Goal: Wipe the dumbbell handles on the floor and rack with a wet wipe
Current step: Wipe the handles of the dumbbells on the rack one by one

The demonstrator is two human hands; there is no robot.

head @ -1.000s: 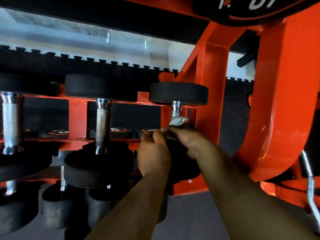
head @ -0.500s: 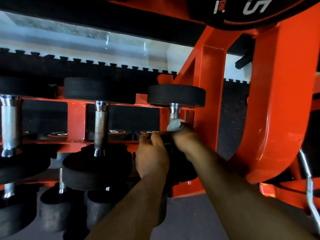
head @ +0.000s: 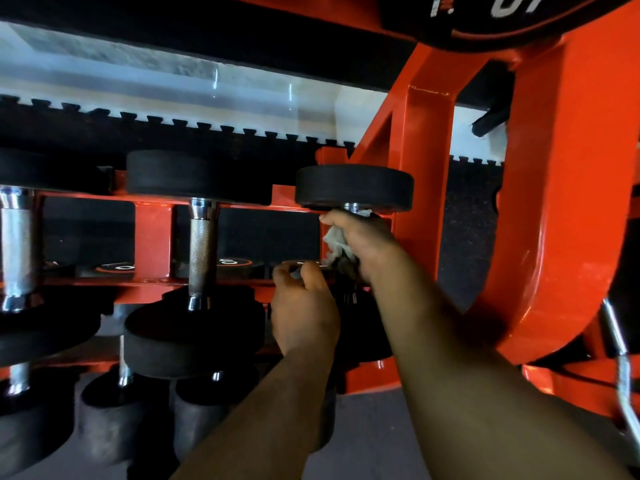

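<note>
On the orange rack the rightmost dumbbell has black rubber heads and a chrome handle. My right hand grips that handle near its far head, with a crumpled white wet wipe wrapped between palm and metal. The handle is almost wholly hidden by the hand. My left hand is curled over the near head of the same dumbbell, holding it. To the left lies a second dumbbell with a bare knurled handle, and a third handle shows at the left edge.
A lower shelf holds more black dumbbells. A thick orange upright stands close on the right, with a black weight plate overhead. A chrome bar leans at the far right. Grey floor lies below.
My right hand has slid the wipe up the handle from the near end to just under the far head. My left hand stayed on the near head.
</note>
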